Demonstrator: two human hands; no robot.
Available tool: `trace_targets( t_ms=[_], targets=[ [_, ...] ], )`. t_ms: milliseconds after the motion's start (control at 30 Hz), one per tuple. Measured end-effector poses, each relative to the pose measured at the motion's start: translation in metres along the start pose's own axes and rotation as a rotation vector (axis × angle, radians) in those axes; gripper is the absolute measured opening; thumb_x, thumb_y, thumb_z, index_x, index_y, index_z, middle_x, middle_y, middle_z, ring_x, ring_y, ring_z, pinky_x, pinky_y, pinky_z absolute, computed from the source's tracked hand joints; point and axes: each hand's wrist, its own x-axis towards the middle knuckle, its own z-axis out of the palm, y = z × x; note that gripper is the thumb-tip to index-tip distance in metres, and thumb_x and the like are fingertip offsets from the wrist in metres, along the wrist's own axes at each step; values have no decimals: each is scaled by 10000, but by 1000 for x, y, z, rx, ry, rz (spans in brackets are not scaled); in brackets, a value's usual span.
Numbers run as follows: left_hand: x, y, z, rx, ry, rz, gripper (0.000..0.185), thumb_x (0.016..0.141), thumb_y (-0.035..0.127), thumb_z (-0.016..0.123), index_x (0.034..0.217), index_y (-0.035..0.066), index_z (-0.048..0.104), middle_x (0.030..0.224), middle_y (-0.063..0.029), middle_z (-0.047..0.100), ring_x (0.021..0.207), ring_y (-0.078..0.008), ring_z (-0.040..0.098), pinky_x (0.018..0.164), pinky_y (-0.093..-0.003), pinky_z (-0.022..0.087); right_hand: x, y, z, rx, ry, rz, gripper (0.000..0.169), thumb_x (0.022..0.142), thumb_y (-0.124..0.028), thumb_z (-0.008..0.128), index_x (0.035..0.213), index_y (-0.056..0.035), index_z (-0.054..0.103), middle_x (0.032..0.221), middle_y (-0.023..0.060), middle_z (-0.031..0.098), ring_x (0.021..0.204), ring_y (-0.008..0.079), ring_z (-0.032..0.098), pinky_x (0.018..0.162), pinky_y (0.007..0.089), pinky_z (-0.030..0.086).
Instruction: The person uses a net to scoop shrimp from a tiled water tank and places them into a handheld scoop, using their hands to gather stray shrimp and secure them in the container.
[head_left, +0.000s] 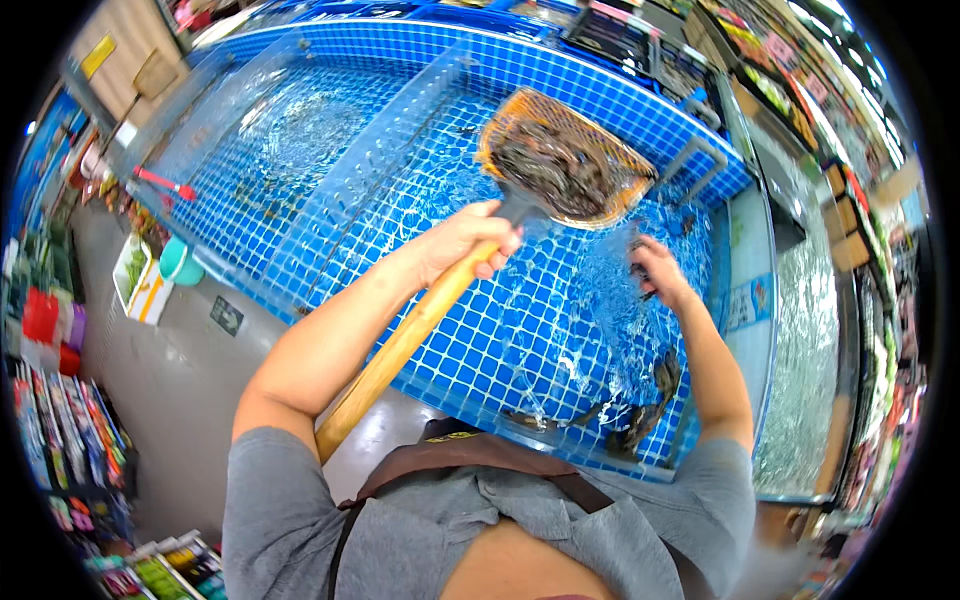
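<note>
My left hand (471, 244) grips the wooden handle (401, 352) of a scoop net, close to its grey socket. The orange net (645, 176) is tilted above the water of a blue-tiled tank (480, 315). In it lies a heap of dark, slick fish (559, 161), packed too tightly to tell apart. My right hand (660, 274) is over the water below and to the right of the net, its fingers curled. Something dark shows at the fingers, but blur hides whether they hold it. Dark fish (645, 420) swim in the tank's near right corner.
A clear perforated divider (367, 142) separates this section from another water section on the left. A grey pipe (701, 161) stands at the back right wall. A glass tank (799, 360) adjoins on the right. A teal bucket (180, 262) and white foam box (142, 281) sit on the floor.
</note>
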Motion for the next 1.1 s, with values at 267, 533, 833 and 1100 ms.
trace_targets(
  t_ms=[267,533,833,1100],
  targets=[
    [10,-18,10,324,33,-105,343,732,98,718,955,50,461,661,-18,518,498,-74,514,409,-212,414,-15,-141,-9,0,137,-406,130,884,-230,546,953,-121,562,691,-66,442,523,21,351,391,188,214],
    [-6,-3,17,367,116,-142,367,699,103,740,970,60,496,662,-5,524,463,-81,487,410,-225,408,15,-189,24,-521,221,-844,300,821,-245,679,1063,-71,643,1047,87,653,925,210,635,816,331,502],
    [-3,20,29,265,209,19,364,705,70,732,984,57,499,682,3,530,452,-57,500,380,-195,398,147,39,-179,-561,908,-128,370,737,-218,644,1093,-117,662,1075,149,664,1033,323,614,884,397,482],
    [4,24,9,172,363,110,427,663,66,714,1034,40,504,732,-14,503,427,-61,445,350,-181,363,206,153,-215,-969,748,-20,547,860,-269,591,1385,-230,443,1229,152,585,1172,355,514,990,445,427]
  ],
)
